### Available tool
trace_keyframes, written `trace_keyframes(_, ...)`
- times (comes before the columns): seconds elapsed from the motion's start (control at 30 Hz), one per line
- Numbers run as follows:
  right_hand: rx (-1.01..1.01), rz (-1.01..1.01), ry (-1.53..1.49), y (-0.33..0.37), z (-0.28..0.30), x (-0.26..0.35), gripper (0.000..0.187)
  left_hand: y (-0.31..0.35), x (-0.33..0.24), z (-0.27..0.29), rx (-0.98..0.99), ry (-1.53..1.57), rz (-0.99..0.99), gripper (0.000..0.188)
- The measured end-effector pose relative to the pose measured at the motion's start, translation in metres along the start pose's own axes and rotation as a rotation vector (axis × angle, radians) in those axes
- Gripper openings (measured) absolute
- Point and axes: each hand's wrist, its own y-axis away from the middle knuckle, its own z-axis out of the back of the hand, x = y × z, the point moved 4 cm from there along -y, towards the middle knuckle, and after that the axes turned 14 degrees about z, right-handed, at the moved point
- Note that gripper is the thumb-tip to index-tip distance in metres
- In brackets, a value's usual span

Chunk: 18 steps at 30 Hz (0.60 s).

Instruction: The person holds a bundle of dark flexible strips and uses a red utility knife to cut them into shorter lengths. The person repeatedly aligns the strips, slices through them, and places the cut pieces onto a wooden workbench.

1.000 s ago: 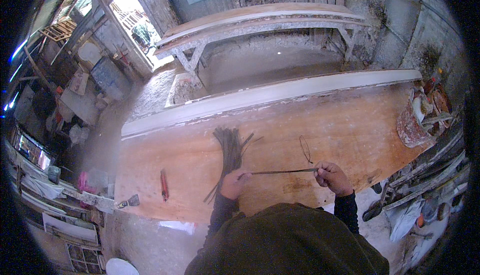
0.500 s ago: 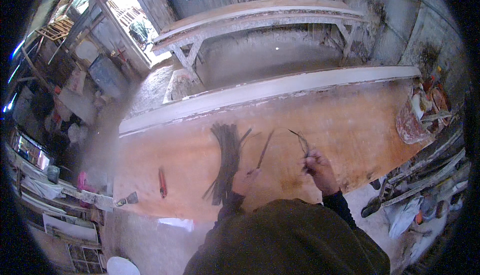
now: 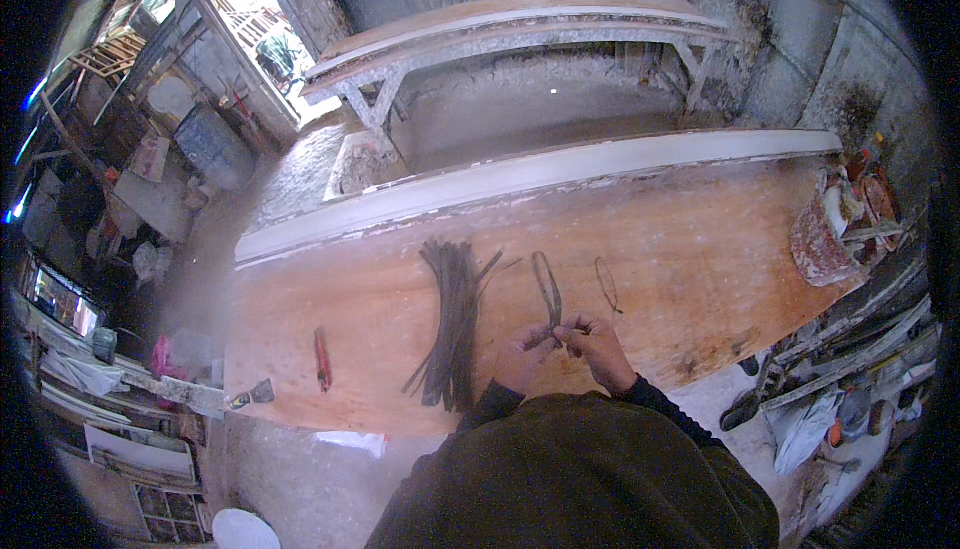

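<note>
A dark flat strip [image 3: 553,296], bent into a narrow upright loop, rises from between my two hands over the table. My left hand [image 3: 522,356] grips its lower end. Close against it, the fingers of my right hand [image 3: 597,346] pinch the same spot where the ends meet. A thinner dark loop [image 3: 600,274] lies on the table just beyond my right hand. To the left of my left hand is a thick bundle of dark strips [image 3: 455,319], laid lengthwise away from me, with a few strips sticking out at its edges.
On the wooden tabletop [image 3: 330,299], a red slim tool [image 3: 322,361] lies left of the bundle. A scraper [image 3: 262,392] is at the left corner. A stained bucket [image 3: 822,244] stands at the right end. A pale raised board [image 3: 540,181] edges the far side.
My right hand has let go of the thin loop, which now lies on the table, and has moved left to my left hand. The straight strip there is now bent into a loop.
</note>
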Motion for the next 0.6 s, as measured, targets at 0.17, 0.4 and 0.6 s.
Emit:
trace_keyframes(0.17,-0.045,0.028,-0.037,0.000,0.000,-0.002,0.010,0.002,-0.003,-0.005,0.038,0.006,-0.027,0.027)
trace_keyframes(0.4,-0.068,0.030,-0.042,0.001,-0.001,-0.001,0.014,0.000,0.012,-0.005,0.046,-0.010,-0.008,0.034)
trace_keyframes(0.6,-0.070,0.022,-0.015,0.002,0.006,-0.007,0.015,0.001,0.007,-0.006,0.148,0.006,-0.064,0.031)
